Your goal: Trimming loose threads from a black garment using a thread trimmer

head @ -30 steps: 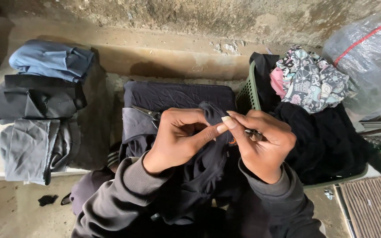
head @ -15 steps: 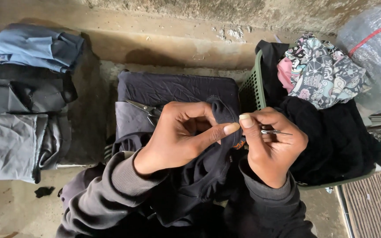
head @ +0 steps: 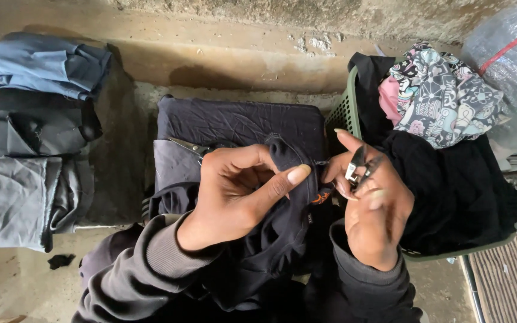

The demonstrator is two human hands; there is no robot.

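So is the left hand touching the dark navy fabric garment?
Touching. The head view shows the left hand pinching a fold of the dark navy fabric garment, with the thumb pressed against the cloth.

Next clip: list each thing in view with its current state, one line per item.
Left hand: pinching dark garment.
Right hand: gripping small thread snips.
Thread snips: held, tips at seam.
Dark garment: bunched, held up.
Green basket: full of clothes.
Clothes stack: folded, lying left.
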